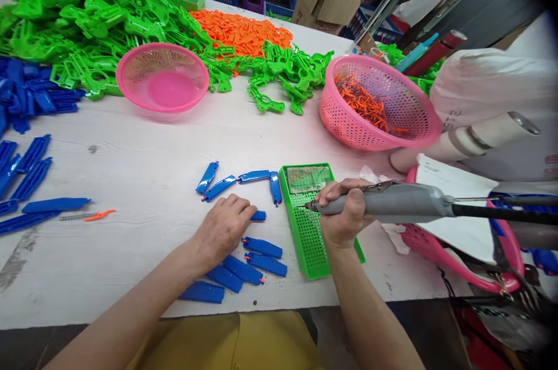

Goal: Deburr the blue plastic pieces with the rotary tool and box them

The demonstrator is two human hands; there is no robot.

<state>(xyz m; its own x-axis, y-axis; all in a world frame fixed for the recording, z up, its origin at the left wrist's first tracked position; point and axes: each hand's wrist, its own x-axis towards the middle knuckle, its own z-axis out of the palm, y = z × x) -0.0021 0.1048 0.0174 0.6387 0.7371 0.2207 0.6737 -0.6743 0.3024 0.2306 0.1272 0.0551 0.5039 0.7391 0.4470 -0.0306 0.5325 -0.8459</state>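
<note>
My right hand [342, 216] is wrapped round a grey electric screwdriver [405, 203], its tip pointing left above a green perforated tray [311, 248]. My left hand [224, 227] is closed over a blue plastic part [258, 215], most of which the fingers hide. Behind that hand, several similar blue parts [220, 188] with small orange tips lie in a loose row. More blue parts [263, 247] rest in front of it, near the table edge. Inside the tray's far end sits a flat piece [308, 179], its contents too small to make out.
Green toy-gun shells [100, 21] and orange pieces [244, 33] are heaped at the back. A pink basket [162, 100] stands left, another [349, 126] with orange bits right. Blue parts [30, 166] lie far left. A pink basket [436, 254] with paper stands right.
</note>
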